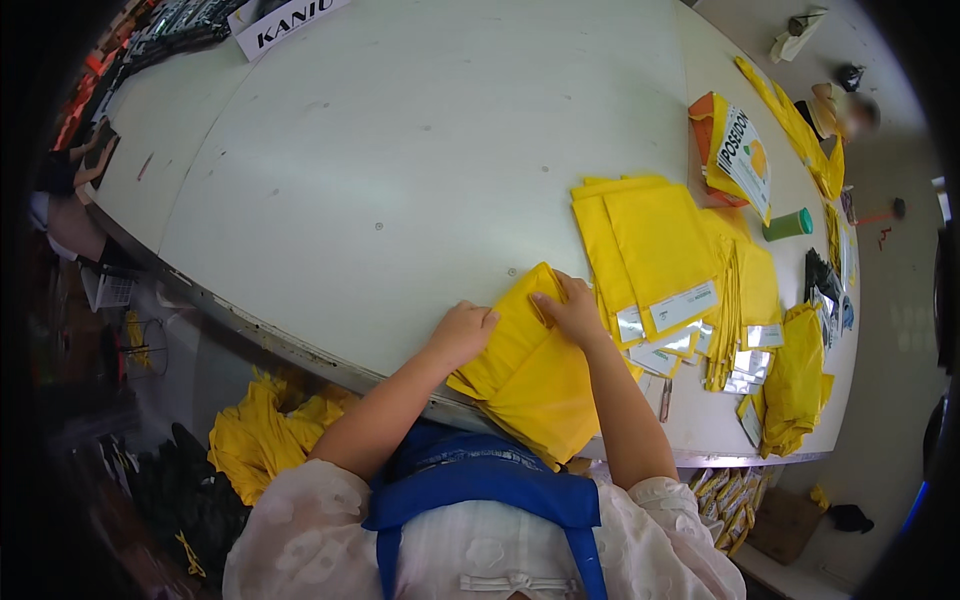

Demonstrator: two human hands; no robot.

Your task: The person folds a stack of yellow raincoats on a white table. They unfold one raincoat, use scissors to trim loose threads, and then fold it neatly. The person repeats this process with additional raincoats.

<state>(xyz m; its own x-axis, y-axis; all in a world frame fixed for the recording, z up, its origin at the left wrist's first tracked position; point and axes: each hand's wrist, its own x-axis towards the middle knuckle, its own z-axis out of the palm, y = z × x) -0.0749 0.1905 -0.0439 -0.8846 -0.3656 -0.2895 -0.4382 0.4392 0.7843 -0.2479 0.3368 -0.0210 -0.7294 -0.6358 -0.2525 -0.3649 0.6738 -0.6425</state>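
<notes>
A piece of thin yellow fabric (540,375), partly folded, lies at the table's front edge, and its lower part hangs over that edge toward my blue apron. My left hand (465,333) is closed on the left side of the fold, thumb on top. With my right hand (571,310) I grip the fold's upper right corner, thumb pressed on the cloth. Right beside that hand lie several flat yellow folded packs (662,245) with white labels, overlapping in a pile. More labelled yellow packs (757,285) are stacked farther right.
A green cylindrical container (788,225) and an orange box (703,120) stand at the right. Crumpled yellow fabric (797,385) lies by the right edge. Another yellow heap (265,430) sits below the table at left. Other people are at the far left and far right.
</notes>
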